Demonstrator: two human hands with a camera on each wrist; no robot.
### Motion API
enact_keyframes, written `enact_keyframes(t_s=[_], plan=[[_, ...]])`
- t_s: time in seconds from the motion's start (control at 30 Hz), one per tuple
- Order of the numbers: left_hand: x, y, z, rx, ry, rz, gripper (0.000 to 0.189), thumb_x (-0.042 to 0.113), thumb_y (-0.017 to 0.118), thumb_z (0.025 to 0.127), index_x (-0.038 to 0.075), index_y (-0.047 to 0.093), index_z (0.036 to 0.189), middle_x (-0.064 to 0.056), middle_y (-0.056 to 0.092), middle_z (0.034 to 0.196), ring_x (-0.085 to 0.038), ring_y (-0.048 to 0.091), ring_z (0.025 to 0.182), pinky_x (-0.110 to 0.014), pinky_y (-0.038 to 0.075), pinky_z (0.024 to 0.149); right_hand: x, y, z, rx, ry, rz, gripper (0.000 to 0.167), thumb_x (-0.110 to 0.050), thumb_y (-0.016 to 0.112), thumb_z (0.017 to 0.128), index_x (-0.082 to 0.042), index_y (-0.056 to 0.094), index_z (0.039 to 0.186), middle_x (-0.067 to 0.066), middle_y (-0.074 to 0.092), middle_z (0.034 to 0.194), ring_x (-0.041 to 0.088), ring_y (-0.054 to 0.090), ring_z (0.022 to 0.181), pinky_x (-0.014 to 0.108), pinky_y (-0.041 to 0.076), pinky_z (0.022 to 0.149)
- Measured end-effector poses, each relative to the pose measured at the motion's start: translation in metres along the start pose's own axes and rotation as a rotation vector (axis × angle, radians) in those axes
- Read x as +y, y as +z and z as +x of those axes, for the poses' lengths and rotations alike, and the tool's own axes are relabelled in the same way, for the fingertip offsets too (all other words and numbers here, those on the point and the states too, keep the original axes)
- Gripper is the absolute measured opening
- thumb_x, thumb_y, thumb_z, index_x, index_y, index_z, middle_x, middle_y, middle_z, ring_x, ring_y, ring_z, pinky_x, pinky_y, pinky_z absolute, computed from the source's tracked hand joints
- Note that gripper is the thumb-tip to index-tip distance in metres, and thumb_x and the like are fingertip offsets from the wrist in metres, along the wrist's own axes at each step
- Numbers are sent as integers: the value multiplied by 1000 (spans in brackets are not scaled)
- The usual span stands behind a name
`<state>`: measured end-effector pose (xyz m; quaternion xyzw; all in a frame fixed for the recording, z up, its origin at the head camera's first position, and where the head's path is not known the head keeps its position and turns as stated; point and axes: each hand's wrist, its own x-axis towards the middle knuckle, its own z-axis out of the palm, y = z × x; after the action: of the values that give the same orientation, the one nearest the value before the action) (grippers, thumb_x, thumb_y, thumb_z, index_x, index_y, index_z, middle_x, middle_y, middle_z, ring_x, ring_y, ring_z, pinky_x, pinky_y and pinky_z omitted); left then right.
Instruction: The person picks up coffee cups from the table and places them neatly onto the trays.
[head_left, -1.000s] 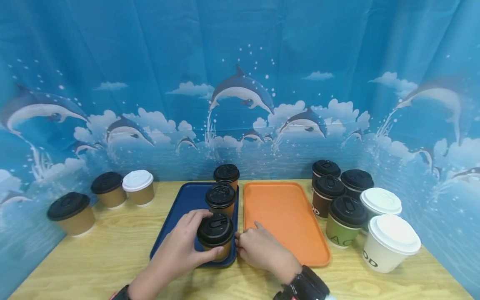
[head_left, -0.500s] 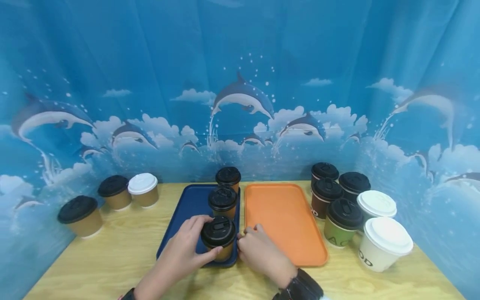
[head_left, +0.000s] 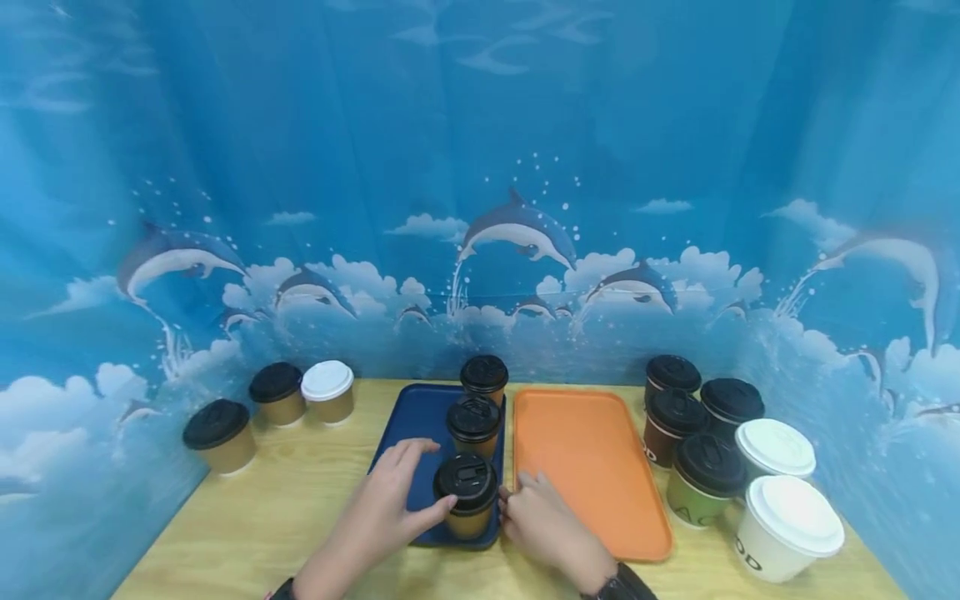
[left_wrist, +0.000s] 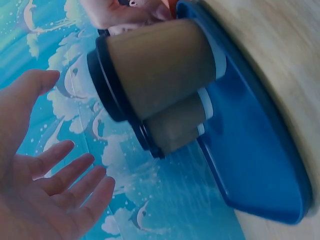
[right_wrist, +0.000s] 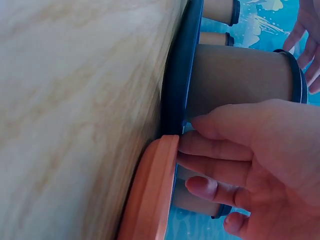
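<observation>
Three brown paper cups with black lids stand in a row along the right side of the navy tray (head_left: 423,421). My left hand (head_left: 378,504) is spread beside the nearest cup (head_left: 468,523), thumb overlapping its lid in the head view. In the left wrist view a gap shows between the fingers (left_wrist: 87,175) and that same cup (left_wrist: 160,65). My right hand (head_left: 543,521) is low on the cup's other side. Its fingertips (right_wrist: 187,142) are right at the navy tray's rim, where the orange tray (right_wrist: 155,185) meets it, with the fingers loosely bent and holding nothing visible.
Left on the wooden table (head_left: 300,475) are two black-lidded brown cups and a white-lidded cup (head_left: 330,400). Several cups, including a green cup (head_left: 693,496) and a large white cup (head_left: 780,533), crowd the right. A dolphin-print curtain (head_left: 480,167) hangs behind.
My left fingers have come off the nearest cup's lid and opened away to the left. My right hand stays beside the tray rim. The head view has tilted up and swung left.
</observation>
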<state>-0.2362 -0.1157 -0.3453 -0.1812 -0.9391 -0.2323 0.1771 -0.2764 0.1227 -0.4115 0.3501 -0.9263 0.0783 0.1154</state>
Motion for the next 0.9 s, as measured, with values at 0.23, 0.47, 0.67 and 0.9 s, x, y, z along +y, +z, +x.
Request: enact_keyframes(t_s=[0.23, 0.47, 0.67, 0.9], plan=[[-13, -2, 12, 63, 20, 5, 61, 38, 85, 81, 7, 61, 128, -6, 65, 122, -25, 64, 114, -43, 55, 91, 17, 4, -3, 4, 5, -5, 16, -22, 74, 89, -7, 79, 91, 2, 70, 79, 10, 37, 65, 27, 28, 63], [-49, -4, 23, 135, -40, 25, 52, 32, 81, 86, 5, 62, 126, -14, 66, 121, -32, 65, 112, -49, 56, 87, 19, 3, -6, 11, -10, -42, 18, -22, 77, 86, -6, 80, 91, 5, 72, 79, 12, 42, 65, 29, 30, 63], [-117, -26, 46, 174, -208, 102, 44, 24, 75, 91, -4, 61, 121, -25, 63, 115, -42, 62, 107, -55, 52, 86, 14, 8, -3, 41, -16, -27, 13, -23, 78, 84, -11, 78, 80, -4, 60, 68, 10, 42, 63, 29, 29, 62], [-155, -39, 56, 170, -328, 196, 45, 23, 74, 90, -9, 59, 117, -33, 59, 110, -49, 60, 101, -59, 53, 78, 0, 5, -3, 92, -29, -42, 12, -22, 78, 82, -12, 75, 77, -3, 59, 66, 13, 46, 63, 31, 31, 62]])
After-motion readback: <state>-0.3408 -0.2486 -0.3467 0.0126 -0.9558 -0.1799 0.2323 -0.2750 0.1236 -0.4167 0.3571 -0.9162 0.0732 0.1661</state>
